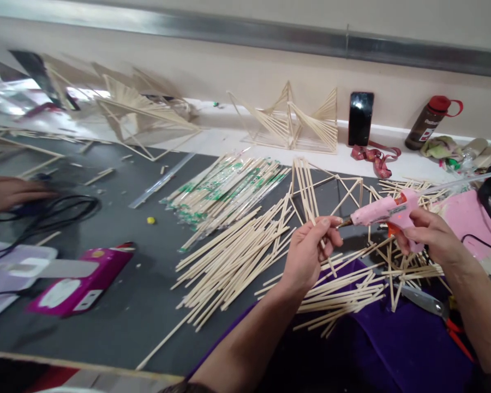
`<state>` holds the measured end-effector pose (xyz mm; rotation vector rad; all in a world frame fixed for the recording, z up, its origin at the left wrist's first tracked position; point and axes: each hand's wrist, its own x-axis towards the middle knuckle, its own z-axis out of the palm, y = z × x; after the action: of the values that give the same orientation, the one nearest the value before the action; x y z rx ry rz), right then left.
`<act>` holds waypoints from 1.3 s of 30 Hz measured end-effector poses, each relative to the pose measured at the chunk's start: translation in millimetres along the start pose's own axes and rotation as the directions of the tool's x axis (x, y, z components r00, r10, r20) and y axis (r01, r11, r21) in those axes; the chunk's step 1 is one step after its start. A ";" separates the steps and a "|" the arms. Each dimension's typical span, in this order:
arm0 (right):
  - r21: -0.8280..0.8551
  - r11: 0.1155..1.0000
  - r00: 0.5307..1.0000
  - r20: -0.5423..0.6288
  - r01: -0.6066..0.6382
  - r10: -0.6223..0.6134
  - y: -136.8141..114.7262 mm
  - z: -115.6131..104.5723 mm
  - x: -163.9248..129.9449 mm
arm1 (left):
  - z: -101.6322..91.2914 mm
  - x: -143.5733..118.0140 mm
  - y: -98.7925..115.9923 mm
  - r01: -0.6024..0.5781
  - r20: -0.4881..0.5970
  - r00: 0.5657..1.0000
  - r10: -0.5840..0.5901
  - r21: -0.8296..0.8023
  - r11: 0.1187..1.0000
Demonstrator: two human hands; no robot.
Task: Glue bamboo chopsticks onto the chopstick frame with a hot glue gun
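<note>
Grey tabletop [118, 333] spreads below; I see the left hand [309, 248] pinching thin sticks [306, 188], the right hand [436, 234] wrapped around a glue gun [376, 212], its nozzle [346, 222] just beside the left hand, loose sticks [233, 256] to that hand's left.

A pink glue gun [382, 210] points leftward, slightly downward, near slanting pale wooden sticks [309, 192]
</note>
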<state>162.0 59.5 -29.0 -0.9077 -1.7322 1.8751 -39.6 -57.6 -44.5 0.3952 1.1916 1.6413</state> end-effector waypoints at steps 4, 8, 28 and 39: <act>-0.039 0.999 1.000 0.001 -0.002 0.002 0.4 -1.3 0.4 | -2.0 1.1 -1.1 0.028 0.028 0.999 -0.029 0.039 0.999; -0.060 0.998 0.998 0.054 0.018 -0.014 0.4 -2.5 0.2 | -3.5 1.8 1.0 0.090 0.063 0.994 -0.094 0.073 0.993; 0.352 0.902 0.965 -0.164 0.249 -0.203 4.1 -22.6 3.6 | -3.4 -1.7 -9.5 0.210 0.310 0.921 -0.235 0.113 0.971; 0.261 0.939 0.971 -0.139 0.225 -0.194 2.5 -17.8 6.4 | -1.3 -3.9 -13.5 0.169 0.278 0.935 -0.220 0.196 0.966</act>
<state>170.5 76.2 -32.7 -0.6761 -1.3975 1.8282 -31.7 -61.9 -55.3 0.5906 1.1052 1.2620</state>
